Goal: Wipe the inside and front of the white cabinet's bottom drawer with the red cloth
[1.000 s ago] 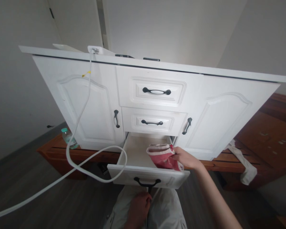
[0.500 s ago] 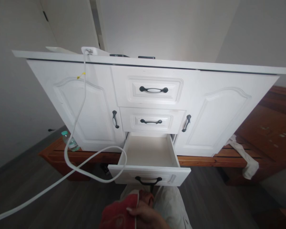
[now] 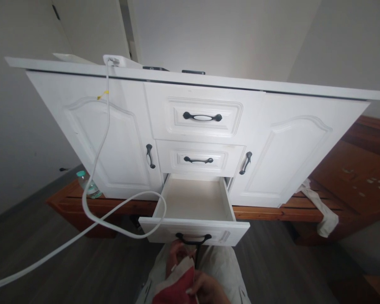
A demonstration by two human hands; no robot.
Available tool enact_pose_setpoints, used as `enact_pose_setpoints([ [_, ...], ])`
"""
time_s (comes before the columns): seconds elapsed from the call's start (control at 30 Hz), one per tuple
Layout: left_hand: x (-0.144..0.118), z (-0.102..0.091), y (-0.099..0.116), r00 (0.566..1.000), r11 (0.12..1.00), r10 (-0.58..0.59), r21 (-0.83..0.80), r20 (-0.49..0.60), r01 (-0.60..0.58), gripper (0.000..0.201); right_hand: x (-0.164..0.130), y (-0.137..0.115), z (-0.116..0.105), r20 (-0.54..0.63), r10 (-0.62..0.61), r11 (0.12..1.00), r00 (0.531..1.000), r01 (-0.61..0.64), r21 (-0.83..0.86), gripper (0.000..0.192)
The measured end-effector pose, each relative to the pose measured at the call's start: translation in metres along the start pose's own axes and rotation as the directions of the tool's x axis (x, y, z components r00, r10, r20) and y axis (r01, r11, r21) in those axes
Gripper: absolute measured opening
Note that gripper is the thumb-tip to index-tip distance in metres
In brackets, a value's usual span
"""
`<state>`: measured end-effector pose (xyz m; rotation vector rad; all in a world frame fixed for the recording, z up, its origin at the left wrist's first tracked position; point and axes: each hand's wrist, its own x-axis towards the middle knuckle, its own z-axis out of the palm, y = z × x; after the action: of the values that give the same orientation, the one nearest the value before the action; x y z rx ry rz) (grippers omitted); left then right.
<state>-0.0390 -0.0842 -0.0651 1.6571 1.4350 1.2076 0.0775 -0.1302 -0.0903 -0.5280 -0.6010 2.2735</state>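
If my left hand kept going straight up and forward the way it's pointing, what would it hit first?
Most likely the black handle on the open bottom drawer; the left hand sits just under it, though depth is unclear.

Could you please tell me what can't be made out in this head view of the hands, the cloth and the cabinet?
- Red cloth: lower part cut off by the bottom edge.
- Right hand: wrist and palm cut off by the same edge.
- Left hand: mostly hidden behind the cloth.
- Dark items on the cabinet top: seen edge-on, too thin to identify.
- Bottle: label too small to read.
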Motion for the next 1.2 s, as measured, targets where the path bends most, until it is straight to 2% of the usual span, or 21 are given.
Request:
enact_pose_setpoints([
  [0.07, 0.008, -0.007, -0.003, 0.997, 0.994, 0.069, -0.079, -0.02, -0.071, 0.046, 0.002, -0.001, 0.0, 0.001, 0.0, 1.0, 1.0, 0.0, 0.007, 0.041],
  [0.2, 0.02, -0.016, 0.003, 0.991, 0.996, 0.091, -0.03, 0.102, -0.088, 0.04, 0.007, 0.0, 0.001, -0.054, -0.01, 1.0, 0.998, 0.011, 0.027, 0.045],
  [0.37, 0.04, -0.016, 0.008, 0.995, 0.996, 0.076, 0.044, 0.066, -0.079, 0.035, 0.009, -0.002, 0.003, -0.062, -0.026, 0.998, 0.998, 0.029, 0.059, 0.043],
  [0.63, 0.118, -0.003, 0.011, 0.962, 0.98, 0.18, 0.041, 0.207, -0.192, 0.04, 0.013, -0.011, 0.019, -0.121, -0.165, 0.977, 0.979, 0.179, 0.117, 0.049],
  [0.87, 0.173, 0.018, 0.017, 0.954, 0.978, 0.204, -0.001, 0.221, -0.209, 0.036, 0.01, -0.014, 0.021, -0.232, -0.201, 0.966, 0.952, 0.232, 0.113, 0.061],
  [0.97, 0.193, 0.027, 0.019, 0.959, 0.981, 0.196, -0.038, 0.207, -0.193, 0.034, 0.013, -0.017, 0.023, -0.318, -0.233, 0.958, 0.919, 0.273, 0.085, 0.071],
  [1.07, 0.212, 0.034, 0.023, 0.96, 0.982, 0.188, -0.064, 0.209, -0.178, 0.033, 0.02, -0.02, 0.019, -0.414, -0.275, 0.949, 0.868, 0.314, 0.028, 0.072],
  [1.13, 0.221, 0.035, 0.027, 0.963, 0.983, 0.173, -0.091, 0.205, -0.158, 0.031, 0.023, -0.024, 0.01, -0.479, -0.327, 0.934, 0.815, 0.357, -0.03, 0.067],
  [1.2, 0.222, 0.034, 0.03, 0.971, 0.983, 0.155, -0.122, 0.184, -0.134, 0.028, 0.021, -0.035, -0.002, -0.521, -0.425, 0.899, 0.74, 0.413, -0.147, 0.06],
])
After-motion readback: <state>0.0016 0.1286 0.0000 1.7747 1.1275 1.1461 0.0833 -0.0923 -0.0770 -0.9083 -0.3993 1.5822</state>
